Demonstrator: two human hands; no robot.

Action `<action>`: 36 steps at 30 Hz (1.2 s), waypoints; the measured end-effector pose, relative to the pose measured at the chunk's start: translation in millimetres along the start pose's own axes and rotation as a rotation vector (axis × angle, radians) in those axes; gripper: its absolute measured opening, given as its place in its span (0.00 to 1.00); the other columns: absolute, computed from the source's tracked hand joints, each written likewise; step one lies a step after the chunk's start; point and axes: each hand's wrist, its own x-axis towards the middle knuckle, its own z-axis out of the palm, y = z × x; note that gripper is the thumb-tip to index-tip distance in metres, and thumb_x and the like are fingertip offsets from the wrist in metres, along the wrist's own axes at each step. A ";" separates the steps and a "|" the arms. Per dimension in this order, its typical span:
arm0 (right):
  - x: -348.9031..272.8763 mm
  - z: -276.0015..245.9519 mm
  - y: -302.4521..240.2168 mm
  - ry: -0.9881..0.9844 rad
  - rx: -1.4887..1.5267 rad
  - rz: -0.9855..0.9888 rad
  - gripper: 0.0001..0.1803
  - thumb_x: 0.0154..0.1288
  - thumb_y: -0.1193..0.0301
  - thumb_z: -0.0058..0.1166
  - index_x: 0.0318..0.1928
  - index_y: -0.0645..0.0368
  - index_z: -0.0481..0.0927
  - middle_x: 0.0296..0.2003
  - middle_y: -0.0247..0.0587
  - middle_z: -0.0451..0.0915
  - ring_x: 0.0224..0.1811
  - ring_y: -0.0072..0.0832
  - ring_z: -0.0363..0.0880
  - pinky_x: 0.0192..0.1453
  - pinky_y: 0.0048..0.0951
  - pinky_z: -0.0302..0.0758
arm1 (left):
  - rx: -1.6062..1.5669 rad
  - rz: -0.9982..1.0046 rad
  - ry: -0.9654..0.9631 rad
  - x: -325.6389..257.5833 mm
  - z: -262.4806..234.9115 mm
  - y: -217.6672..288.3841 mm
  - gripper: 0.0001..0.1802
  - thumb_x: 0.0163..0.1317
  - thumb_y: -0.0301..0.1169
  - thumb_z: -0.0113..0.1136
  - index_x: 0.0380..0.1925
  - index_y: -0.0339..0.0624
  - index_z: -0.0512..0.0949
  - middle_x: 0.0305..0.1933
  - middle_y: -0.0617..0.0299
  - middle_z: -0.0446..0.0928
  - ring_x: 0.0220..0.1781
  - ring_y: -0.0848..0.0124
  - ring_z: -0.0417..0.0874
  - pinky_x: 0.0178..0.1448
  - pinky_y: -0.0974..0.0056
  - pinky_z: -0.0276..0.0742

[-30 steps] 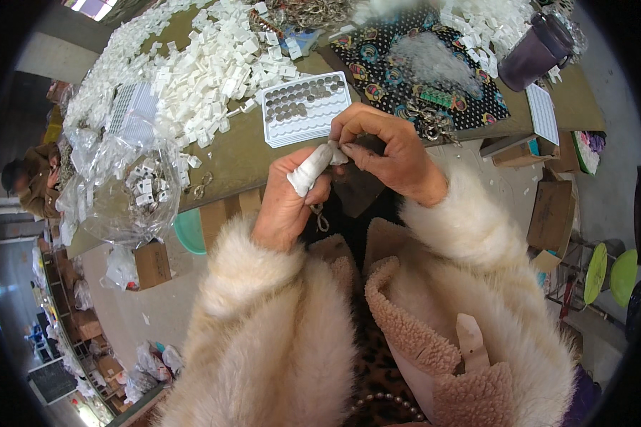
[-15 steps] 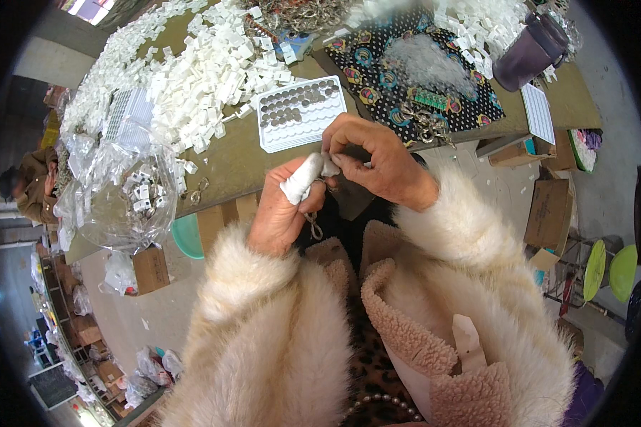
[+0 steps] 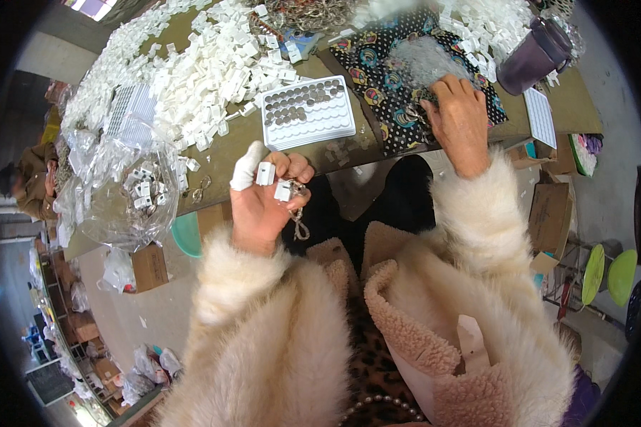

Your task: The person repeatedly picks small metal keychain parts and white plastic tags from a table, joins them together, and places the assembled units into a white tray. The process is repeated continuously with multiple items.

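Note:
My left hand is curled palm up near the table's front edge, its thumb wrapped in white tape. It holds small white plastic pieces and a metal chain clasp that dangles below the fingers. My right hand reaches forward and presses down on a patterned dark cloth, fingers among a heap of metal clasps. A white tray with round pockets, partly filled with metal discs, lies between the hands.
A big heap of white plastic pieces covers the table's left. A clear bag of pieces sits at the left front edge. A purple jug stands far right. Cardboard boxes and another person are nearby.
The hands were together at the front edge working on one piece. My right hand has since reached away to the patterned cloth, and my left hand has opened palm up with the pieces.

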 end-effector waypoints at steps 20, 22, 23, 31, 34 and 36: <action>1.2 -32.4 -24.2 0.050 0.993 0.016 0.12 0.62 0.83 0.61 0.47 0.67 0.82 0.42 0.44 0.81 0.47 0.32 0.79 0.54 0.28 0.73 | 2.362 0.526 0.850 59.4 -29.6 81.1 0.10 0.60 0.29 0.69 0.42 0.47 0.87 0.40 0.55 0.79 0.42 0.51 0.84 0.45 0.52 0.78; 1.5 -37.1 -30.9 -0.006 1.100 0.013 0.12 0.61 0.83 0.61 0.47 0.66 0.83 0.41 0.44 0.81 0.44 0.31 0.80 0.50 0.28 0.75 | 2.277 0.585 0.826 50.2 -19.0 81.8 0.08 0.59 0.28 0.68 0.40 0.45 0.86 0.40 0.55 0.79 0.42 0.51 0.84 0.44 0.51 0.78; 2.7 -37.9 -35.2 -0.067 1.195 0.022 0.15 0.61 0.84 0.62 0.49 0.65 0.83 0.41 0.43 0.82 0.45 0.31 0.80 0.51 0.29 0.75 | 2.205 0.686 0.758 43.6 -12.2 78.3 0.07 0.59 0.25 0.68 0.39 0.42 0.85 0.41 0.55 0.80 0.43 0.54 0.85 0.44 0.54 0.80; 6.6 -22.8 -80.6 -0.206 1.303 -0.160 0.18 0.62 0.81 0.63 0.53 0.64 0.80 0.43 0.47 0.82 0.44 0.39 0.81 0.48 0.32 0.77 | 1.923 0.922 0.037 17.5 40.9 15.6 0.08 0.58 0.19 0.67 0.38 0.39 0.81 0.46 0.57 0.81 0.38 0.64 0.84 0.38 0.65 0.79; 5.5 -22.6 -79.9 -0.128 1.253 -0.242 0.16 0.62 0.80 0.64 0.51 0.64 0.80 0.42 0.49 0.81 0.41 0.45 0.81 0.48 0.32 0.77 | 1.815 0.988 0.072 20.2 47.5 9.2 0.11 0.60 0.20 0.67 0.43 0.39 0.83 0.47 0.59 0.81 0.38 0.68 0.83 0.37 0.66 0.78; 2.2 -24.3 -78.9 -0.077 1.289 -0.240 0.16 0.63 0.79 0.64 0.51 0.64 0.80 0.42 0.48 0.81 0.41 0.44 0.81 0.47 0.32 0.77 | 1.662 1.107 0.124 25.7 49.2 2.9 0.11 0.62 0.20 0.67 0.45 0.38 0.83 0.48 0.61 0.81 0.38 0.70 0.83 0.36 0.68 0.78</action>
